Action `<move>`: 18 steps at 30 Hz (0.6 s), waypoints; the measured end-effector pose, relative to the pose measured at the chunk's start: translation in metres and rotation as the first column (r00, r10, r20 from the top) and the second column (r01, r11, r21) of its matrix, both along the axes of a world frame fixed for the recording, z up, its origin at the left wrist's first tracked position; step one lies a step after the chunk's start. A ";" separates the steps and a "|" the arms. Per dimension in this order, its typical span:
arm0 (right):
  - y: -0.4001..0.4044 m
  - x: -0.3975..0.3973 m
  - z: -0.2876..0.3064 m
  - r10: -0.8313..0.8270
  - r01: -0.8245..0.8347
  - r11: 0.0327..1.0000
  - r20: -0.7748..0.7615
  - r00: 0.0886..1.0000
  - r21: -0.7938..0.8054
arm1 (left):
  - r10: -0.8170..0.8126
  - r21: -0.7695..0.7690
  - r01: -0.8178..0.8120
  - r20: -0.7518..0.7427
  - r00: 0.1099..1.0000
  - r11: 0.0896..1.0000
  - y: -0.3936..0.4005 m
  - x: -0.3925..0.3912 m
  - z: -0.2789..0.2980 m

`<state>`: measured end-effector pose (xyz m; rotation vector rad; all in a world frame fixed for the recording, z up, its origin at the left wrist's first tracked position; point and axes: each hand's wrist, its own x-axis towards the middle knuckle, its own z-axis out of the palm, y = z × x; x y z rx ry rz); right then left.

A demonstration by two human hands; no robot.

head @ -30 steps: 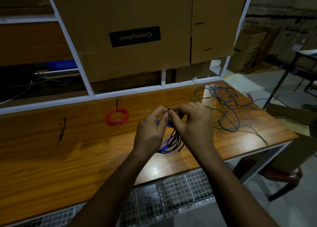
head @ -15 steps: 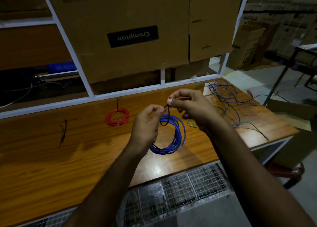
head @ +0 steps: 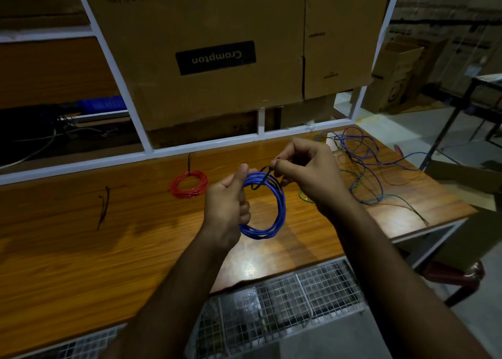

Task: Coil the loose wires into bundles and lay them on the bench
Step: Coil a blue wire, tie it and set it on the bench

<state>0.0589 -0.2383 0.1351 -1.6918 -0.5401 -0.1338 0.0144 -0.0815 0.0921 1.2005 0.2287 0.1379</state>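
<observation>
On bench (head: 81,250): one red coil (head: 188,187)

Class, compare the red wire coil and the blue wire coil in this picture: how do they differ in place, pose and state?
The red coil lies flat on the bench; the blue coil is held up above it, tilted. No hand touches the red coil; the left hand grips the blue coil while the right hand pinches a dark tie at its top. The blue coil looks larger here. Both are round, many-looped bundles with a dark tie.
</observation>
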 end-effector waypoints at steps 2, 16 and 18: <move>0.000 0.000 -0.003 -0.015 0.016 1.000 -0.007 1.000 0.023 | 0.027 -0.017 -0.026 0.006 1.000 0.999 0.000 0.000 -0.002; 0.003 0.002 -0.005 -0.092 0.096 0.991 0.044 0.995 -0.092 | 0.304 0.164 -0.308 0.049 0.951 0.937 -0.004 0.013 -0.010; 0.004 0.000 -0.002 -0.092 0.100 0.988 0.070 0.993 -0.114 | 0.315 0.167 -0.319 0.052 0.948 0.933 -0.005 0.014 -0.012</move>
